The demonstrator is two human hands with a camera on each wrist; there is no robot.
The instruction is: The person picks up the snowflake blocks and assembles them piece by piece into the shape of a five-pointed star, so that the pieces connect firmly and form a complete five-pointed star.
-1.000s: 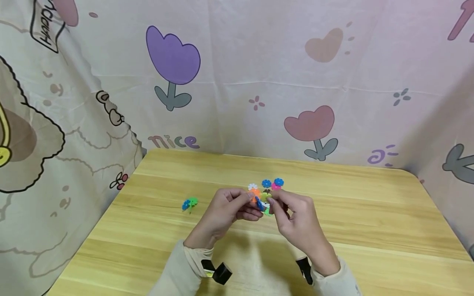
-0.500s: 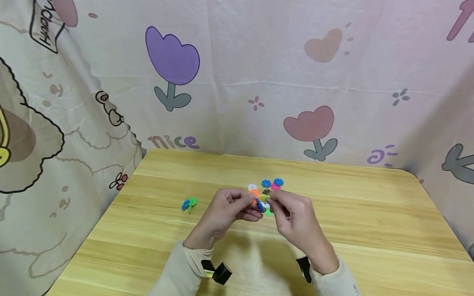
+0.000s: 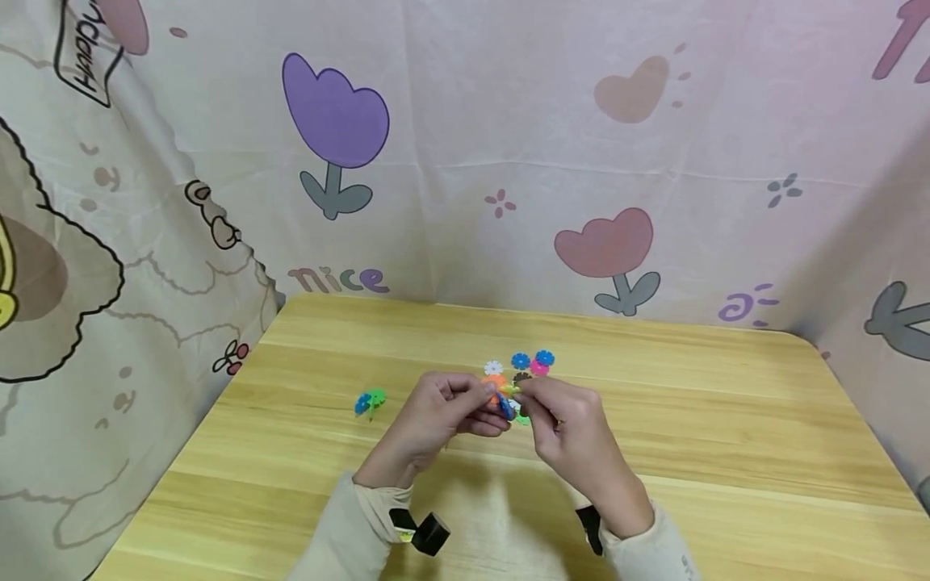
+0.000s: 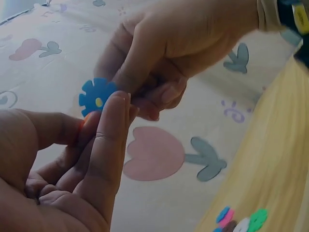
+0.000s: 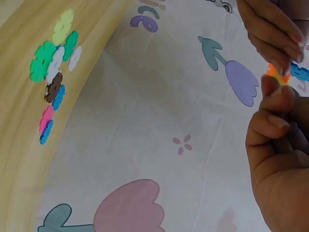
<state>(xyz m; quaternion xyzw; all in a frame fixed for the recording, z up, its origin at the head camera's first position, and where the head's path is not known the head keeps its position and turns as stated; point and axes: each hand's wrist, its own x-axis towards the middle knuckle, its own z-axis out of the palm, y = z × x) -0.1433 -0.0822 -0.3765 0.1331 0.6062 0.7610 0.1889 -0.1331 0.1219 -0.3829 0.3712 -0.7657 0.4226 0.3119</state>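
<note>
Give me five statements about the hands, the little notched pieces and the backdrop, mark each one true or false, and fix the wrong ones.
1. The left hand pinches the orange piece. True.
2. The blue-and-green cluster rests on the table, left of both hands. True.
3. The right hand lies flat on the table. False: it is raised, its fingertips pinching the yellow piece.
4. In the head view, the pink disc is partly overlapped by a blue disc. True.
5. The lettering "nice" is printed below the pink tulip. False: the lettering is below the purple tulip.
</note>
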